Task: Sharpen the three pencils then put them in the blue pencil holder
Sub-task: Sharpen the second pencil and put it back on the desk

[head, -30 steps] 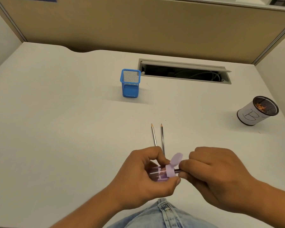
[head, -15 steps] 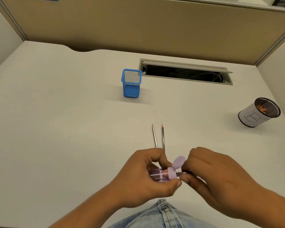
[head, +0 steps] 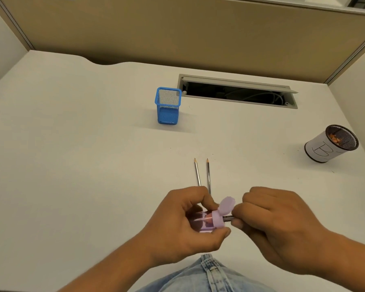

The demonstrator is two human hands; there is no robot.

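Note:
My left hand (head: 183, 226) grips a lilac pencil sharpener (head: 216, 220) with a clear shavings cup and its round lid flipped up. My right hand (head: 270, 222) pinches a dark pencil (head: 228, 217) whose tip sits inside the sharpener; most of that pencil is hidden in my fingers. Two more pencils (head: 197, 172) (head: 208, 172) lie side by side on the white desk just beyond my hands, points facing away. The blue mesh pencil holder (head: 168, 106) stands upright further back, left of centre, and looks empty.
A white-wrapped mesh cup (head: 329, 144) holding shavings stands at the right. An open cable slot (head: 236, 91) runs along the back of the desk (head: 72, 144), right of the holder. Beige partition walls enclose the desk. My jeans show at the near edge.
My right hand has shifted its grip a little on the pencil, with slightly more of the shaft showing at the sharpener's mouth. The sharpener, the two lying pencils and the holder stay put.

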